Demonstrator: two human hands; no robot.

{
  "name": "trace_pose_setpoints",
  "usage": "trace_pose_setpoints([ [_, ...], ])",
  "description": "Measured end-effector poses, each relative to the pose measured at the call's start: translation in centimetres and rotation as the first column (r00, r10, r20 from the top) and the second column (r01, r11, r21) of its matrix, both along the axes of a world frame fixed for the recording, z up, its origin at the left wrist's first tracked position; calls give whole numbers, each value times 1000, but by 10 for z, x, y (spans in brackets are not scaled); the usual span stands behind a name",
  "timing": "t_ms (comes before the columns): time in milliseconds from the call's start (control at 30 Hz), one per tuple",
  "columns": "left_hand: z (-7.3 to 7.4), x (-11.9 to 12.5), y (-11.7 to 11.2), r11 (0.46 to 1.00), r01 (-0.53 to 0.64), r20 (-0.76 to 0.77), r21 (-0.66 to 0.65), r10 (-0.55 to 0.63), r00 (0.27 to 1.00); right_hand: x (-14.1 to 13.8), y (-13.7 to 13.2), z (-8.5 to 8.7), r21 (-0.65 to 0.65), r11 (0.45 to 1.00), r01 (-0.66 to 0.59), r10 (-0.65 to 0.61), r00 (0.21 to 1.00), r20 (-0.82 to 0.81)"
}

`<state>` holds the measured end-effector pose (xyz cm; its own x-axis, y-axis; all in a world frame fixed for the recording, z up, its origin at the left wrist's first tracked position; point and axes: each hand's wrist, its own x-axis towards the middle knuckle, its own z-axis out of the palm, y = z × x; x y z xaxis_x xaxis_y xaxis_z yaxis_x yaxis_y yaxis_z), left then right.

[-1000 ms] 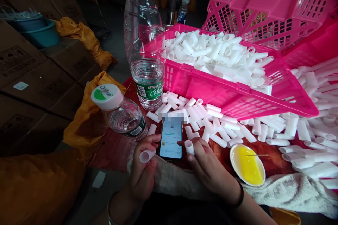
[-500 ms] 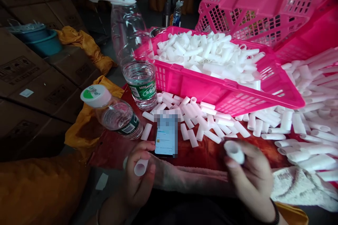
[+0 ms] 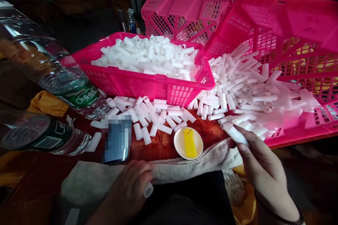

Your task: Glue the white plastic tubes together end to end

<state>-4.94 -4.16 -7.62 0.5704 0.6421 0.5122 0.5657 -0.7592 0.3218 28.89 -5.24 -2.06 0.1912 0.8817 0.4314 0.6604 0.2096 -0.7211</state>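
At the bottom left of the head view, my left hand (image 3: 132, 182) is closed round a short white plastic tube (image 3: 148, 190), whose open end shows below the fingers. My right hand (image 3: 264, 168) pinches another white tube (image 3: 237, 135) between thumb and fingers, at the front of a large heap of loose tubes (image 3: 237, 84). Between the hands, a small white dish (image 3: 178, 149) holds a yellow strip (image 3: 190, 144) with a thin needle-like piece on it. A rolled grey towel (image 3: 182, 172) lies along the table's front edge.
A pink basket (image 3: 126, 81) full of white tubes stands at the back, with more tubes scattered before it. A phone (image 3: 117, 140) lies left of the dish. Two water bottles (image 3: 84, 95) lean into view at left. Pink crates (image 3: 282, 17) stand behind the heap.
The view has swung right, bringing the dish and more of the heap into sight. My right hand now has its tube beside the heap. My left hand has turned knuckles up, still holding its tube.
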Motion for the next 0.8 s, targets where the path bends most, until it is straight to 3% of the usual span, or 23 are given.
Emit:
trace_pose_setpoints([
  [100, 4, -2, 13, 994, -88, -36, -69, 86, 996, 8, 5, -9, -31, 996, -89, 90, 996, 15],
  [200, 8, 3, 24, 990, -133, -80, -42, 130, 988, 10, 13, -20, -5, 985, -172, 172, 984, 55],
  [367, 11, 49, 38, 992, -122, 33, -26, 122, 992, 0, 28, -33, -74, 919, -387, 391, 919, 50],
  [533, 13, 95, 53, 994, -28, 36, -108, 32, 999, -13, 46, -47, -4, 911, -412, 409, 903, 130],
  [700, 8, 101, 56, 986, -57, 40, -160, 64, 997, -12, 54, -56, 86, 890, -448, 410, 868, 280],
  [800, 2, 99, 54, 980, -75, 63, -182, 88, 994, -8, 54, -53, 105, 858, -503, 461, 844, 272],
])
